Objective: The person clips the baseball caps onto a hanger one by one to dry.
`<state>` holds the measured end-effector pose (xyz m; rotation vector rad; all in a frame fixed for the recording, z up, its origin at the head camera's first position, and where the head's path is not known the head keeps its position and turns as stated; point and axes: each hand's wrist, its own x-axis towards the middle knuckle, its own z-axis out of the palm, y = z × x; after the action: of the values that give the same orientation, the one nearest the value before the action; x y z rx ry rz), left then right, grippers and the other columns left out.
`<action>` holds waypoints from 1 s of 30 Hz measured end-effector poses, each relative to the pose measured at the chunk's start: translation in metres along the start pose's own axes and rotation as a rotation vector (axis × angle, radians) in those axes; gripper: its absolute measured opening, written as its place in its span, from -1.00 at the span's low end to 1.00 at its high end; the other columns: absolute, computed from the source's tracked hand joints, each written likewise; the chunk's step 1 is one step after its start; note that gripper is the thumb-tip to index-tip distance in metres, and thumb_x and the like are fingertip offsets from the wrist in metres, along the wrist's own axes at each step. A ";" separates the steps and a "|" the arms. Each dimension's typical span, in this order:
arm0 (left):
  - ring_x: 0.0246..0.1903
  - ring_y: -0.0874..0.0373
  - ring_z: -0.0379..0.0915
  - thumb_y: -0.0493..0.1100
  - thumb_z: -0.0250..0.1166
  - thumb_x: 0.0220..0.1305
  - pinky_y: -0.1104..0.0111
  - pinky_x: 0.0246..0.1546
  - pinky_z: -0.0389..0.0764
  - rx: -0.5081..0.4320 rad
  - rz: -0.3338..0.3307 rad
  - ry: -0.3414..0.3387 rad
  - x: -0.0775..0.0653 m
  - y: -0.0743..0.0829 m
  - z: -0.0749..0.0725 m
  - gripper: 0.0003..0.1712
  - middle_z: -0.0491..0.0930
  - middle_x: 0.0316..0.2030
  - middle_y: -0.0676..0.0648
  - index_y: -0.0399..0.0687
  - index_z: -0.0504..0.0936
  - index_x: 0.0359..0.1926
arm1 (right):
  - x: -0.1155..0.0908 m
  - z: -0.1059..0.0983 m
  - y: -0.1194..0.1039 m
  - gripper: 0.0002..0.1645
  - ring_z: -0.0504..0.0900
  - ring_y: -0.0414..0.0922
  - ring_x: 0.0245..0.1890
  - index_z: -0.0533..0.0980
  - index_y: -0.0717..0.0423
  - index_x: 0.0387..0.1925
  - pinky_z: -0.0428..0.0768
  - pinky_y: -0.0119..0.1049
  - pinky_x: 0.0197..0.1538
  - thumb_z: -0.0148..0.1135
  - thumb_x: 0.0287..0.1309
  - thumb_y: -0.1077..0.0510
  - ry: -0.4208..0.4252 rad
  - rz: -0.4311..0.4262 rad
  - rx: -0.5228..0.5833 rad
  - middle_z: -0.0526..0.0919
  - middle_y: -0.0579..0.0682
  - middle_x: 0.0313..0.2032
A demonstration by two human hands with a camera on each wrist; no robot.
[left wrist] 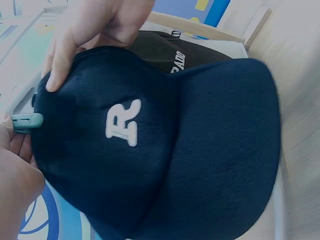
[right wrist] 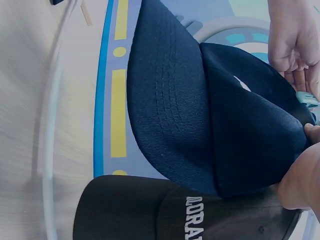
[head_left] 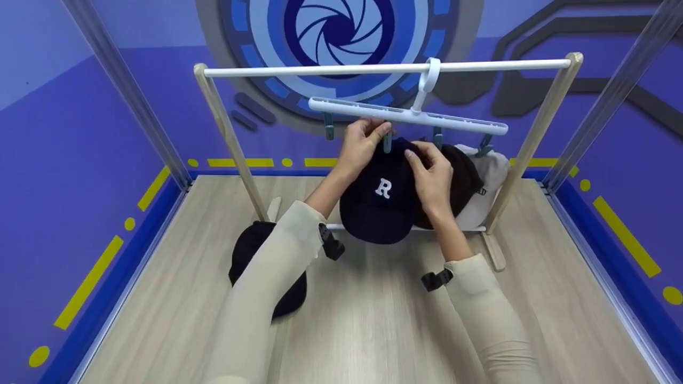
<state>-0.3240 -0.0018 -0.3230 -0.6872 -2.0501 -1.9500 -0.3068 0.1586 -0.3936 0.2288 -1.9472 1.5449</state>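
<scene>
one navy cap, gripped by the right hand, sits just beside the left hand pinching a clip.

Baseball cap: dark navy, white "R"; adjacent cap: brown, white lettering; clip hanger: white, grey-green clips; tabletop: pale wood grain; wall: purple, yellow dashes and dots.

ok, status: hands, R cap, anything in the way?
Right hand gripping R cap near its top edge. Left hand pinching clip there. Brown cap partly behind; no obvious block.
</scene>
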 end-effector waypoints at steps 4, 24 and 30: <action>-0.19 0.01 0.58 -0.27 0.17 0.32 0.40 -0.13 0.53 -0.026 0.007 0.008 -0.003 -0.005 0.001 -0.76 0.65 -0.26 -0.32 -0.46 0.57 -0.16 | -0.002 0.000 -0.003 -0.75 0.62 -0.25 -0.20 0.64 -0.07 -0.17 0.52 -0.39 -0.10 0.30 0.14 -0.04 -0.006 -0.003 -0.008 0.69 -0.13 -0.23; -0.09 0.18 0.55 -0.19 0.17 0.34 0.40 -0.06 0.52 -0.020 0.027 -0.071 -0.017 -0.012 0.006 -0.61 0.63 -0.09 -0.16 -0.36 0.47 0.09 | -0.010 -0.012 -0.035 -0.78 0.62 -0.12 -0.18 0.62 0.26 -0.16 0.49 -0.42 -0.08 0.28 0.16 0.23 0.005 -0.017 -0.014 0.68 0.13 -0.20; -0.11 0.13 0.54 -0.18 0.17 0.35 0.42 -0.09 0.52 0.017 0.015 -0.076 -0.020 -0.009 0.007 -0.60 0.62 -0.09 -0.16 -0.35 0.47 0.10 | -0.010 -0.014 -0.033 -0.77 0.62 -0.15 -0.20 0.62 0.24 -0.15 0.50 -0.42 -0.11 0.28 0.17 0.22 -0.008 0.000 -0.018 0.69 0.11 -0.19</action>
<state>-0.3098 0.0010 -0.3412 -0.7816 -2.0970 -1.9241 -0.2770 0.1588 -0.3710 0.2275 -1.9668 1.5280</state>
